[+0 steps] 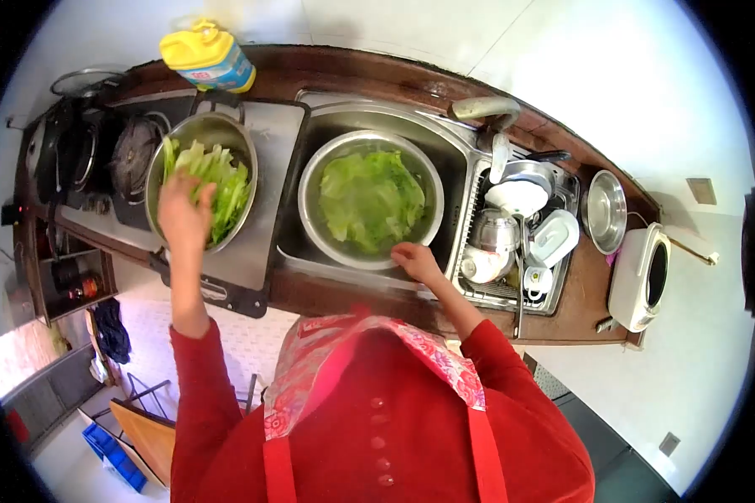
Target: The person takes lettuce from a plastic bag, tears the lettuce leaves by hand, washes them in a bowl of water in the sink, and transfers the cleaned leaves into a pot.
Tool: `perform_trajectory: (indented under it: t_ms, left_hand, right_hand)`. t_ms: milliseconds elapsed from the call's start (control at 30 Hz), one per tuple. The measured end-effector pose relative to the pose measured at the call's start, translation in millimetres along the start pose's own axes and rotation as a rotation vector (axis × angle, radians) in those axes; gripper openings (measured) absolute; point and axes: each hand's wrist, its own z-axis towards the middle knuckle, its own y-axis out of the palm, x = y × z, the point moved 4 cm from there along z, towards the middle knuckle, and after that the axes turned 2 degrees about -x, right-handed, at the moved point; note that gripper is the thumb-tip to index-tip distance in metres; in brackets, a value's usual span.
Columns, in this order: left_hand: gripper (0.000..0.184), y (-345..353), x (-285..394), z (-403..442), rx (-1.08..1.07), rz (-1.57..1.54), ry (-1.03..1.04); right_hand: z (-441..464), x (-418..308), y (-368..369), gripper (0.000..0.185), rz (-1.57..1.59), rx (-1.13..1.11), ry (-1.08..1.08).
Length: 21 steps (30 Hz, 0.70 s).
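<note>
My left hand point(184, 210) is over the metal pot point(252, 180) on the left, its fingers at the cut lettuce point(225, 180) inside. The thumb stands apart from the fingers, and no leaf shows raised in the hand. In the sink, a round steel basin point(308, 220) holds green lettuce leaves point(369, 201) in what looks like water. At the basin's near right rim, the fingers of my right hand point(417, 260) are pinched together on the edge.
The pot stands on a cutting board point(277, 147) beside the sink point(455, 189). Behind it is a yellow jug point(205, 57). A faucet point(486, 107) rises behind the sink. Right of it, a drying rack holds bowls and a white dish point(554, 237). A white appliance point(637, 277) stands farther right.
</note>
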Motion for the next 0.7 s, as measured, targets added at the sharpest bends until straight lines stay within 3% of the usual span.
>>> perform_trajectory:
  t_ms: [33, 67, 133, 233, 267, 300, 367, 433, 467, 567, 633, 700]
  left_hand:
    - [0.016, 10.2, 18.0, -5.6, 0.087, -0.233, 0.127]
    - [0.012, 11.9, 50.4, -10.6, -0.013, -0.405, 0.179]
    - [0.009, 68.9, 75.0, -31.7, -0.218, -0.650, 0.234]
    - [0.015, 161.3, 100.3, -58.5, -0.621, -0.720, 0.121]
    - [0.020, 196.3, 101.0, -67.3, -0.746, -0.696, 0.076]
    - [0.025, 220.9, 103.1, -68.3, -0.765, -0.625, 0.017]
    - [0.037, 266.5, 103.6, -64.9, -0.808, -0.481, -0.091]
    - [0.048, 308.6, 96.1, -63.3, -0.626, -0.377, -0.074]
    - [0.055, 325.5, 93.7, -62.3, -0.534, -0.326, -0.063]
    - [0.065, 369.0, 94.6, -66.5, -0.675, -0.413, -0.006]
    - [0.059, 397.2, 97.6, -88.1, -0.743, -0.475, -0.200]
    - [0.057, 411.2, 101.0, -102.3, -0.875, -0.535, -0.351]
  right_hand:
    - [14.6, 3.1, -4.3, 0.025, -0.099, -0.016, 0.022]
    - [28.4, -6.2, -14.0, 0.026, -0.308, -0.043, -0.102]
    - [68.6, 14.6, -21.7, 0.028, -0.185, 0.072, -0.037]
    - [121.1, 27.9, -20.3, 0.031, -0.148, 0.251, 0.218]
    - [132.6, 34.8, -2.0, 0.031, -0.349, 0.331, 0.168]
    - [141.6, 49.6, 29.6, 0.031, -0.550, 0.408, 0.115]
    - [148.1, 50.7, 68.2, 0.034, -0.626, 0.273, 0.162]
    - [143.4, 23.9, 76.1, 0.038, -0.363, -0.134, 0.366]
    - [145.1, 29.5, 67.1, 0.037, -0.383, -0.089, 0.332]
    - [153.2, 53.0, 36.9, 0.033, -0.456, 0.103, 0.273]
    - [157.3, 59.7, 22.9, 0.029, -0.532, 0.320, 0.290]
    - [152.8, 68.4, 48.0, 0.026, -0.619, 0.348, 0.274]
